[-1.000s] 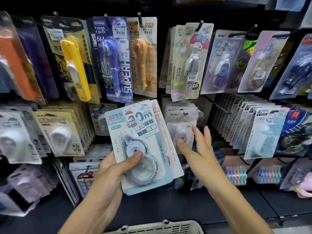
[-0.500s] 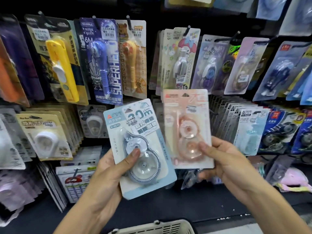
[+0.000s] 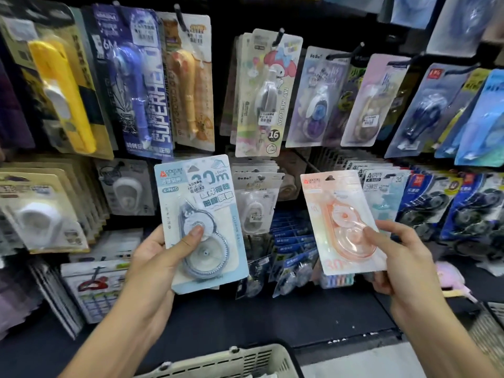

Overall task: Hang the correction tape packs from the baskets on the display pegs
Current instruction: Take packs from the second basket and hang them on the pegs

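Note:
My left hand [image 3: 158, 257] grips a light blue correction tape pack [image 3: 201, 203] marked "30m", thumb across its clear blister. My right hand [image 3: 401, 255] pinches a pink correction tape pack [image 3: 335, 211] by its lower right side, thumb on the blister. Both packs are held upright in front of the black display wall, apart from each other. A bare black peg [image 3: 308, 162] slants out between them, behind the pink pack's top left. A cream basket [image 3: 240, 361] shows its rim at the bottom centre.
Rows of hanging packs fill the wall: a yellow one [image 3: 65, 96], a blue "SUPERHERO" pack [image 3: 136, 85], a "My Melody" pack [image 3: 267, 96] and dark blue ones [image 3: 447, 211] at right. A second basket's corner [image 3: 491, 323] sits at the lower right. A black shelf ledge [image 3: 272, 320] runs below.
My right hand took the pink pack from behind the blue one and carried it out to the right. The view shifted right and closer to the wall.

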